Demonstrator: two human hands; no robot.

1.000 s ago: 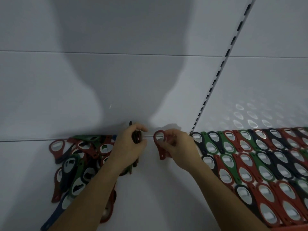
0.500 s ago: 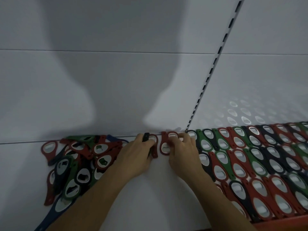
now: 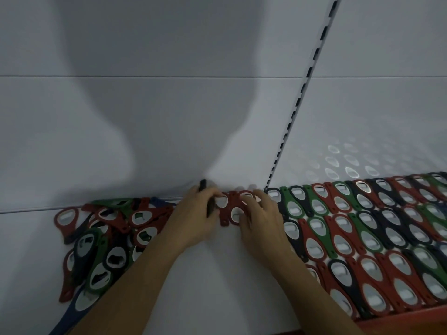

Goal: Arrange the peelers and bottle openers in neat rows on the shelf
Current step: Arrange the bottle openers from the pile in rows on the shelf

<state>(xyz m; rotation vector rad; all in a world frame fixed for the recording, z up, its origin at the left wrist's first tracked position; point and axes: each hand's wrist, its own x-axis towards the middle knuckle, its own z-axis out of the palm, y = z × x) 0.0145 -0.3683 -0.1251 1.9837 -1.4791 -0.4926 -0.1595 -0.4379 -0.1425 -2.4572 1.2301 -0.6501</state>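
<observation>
On the white shelf [image 3: 217, 286], red, green and black bottle openers lie in neat overlapping rows [image 3: 362, 233] at the right. A loose heap of openers [image 3: 104, 240] sits at the left. My left hand [image 3: 196, 221] grips a black opener [image 3: 210, 206] that stands up between its fingers, and its fingertips touch a red opener [image 3: 225, 213] lying at the back wall. My right hand [image 3: 261, 221] presses spread fingers on two red openers [image 3: 235, 204] at the left end of the rows.
A slotted upright rail [image 3: 300, 105] runs up the white back wall [image 3: 145, 117]. The shelf's red front edge [image 3: 399, 321] shows at the lower right. Bare shelf lies between the heap and the rows.
My right hand has carried the red opener to the back wall and laid it flat at the end of the rows. My left hand has followed to the right with its black opener.
</observation>
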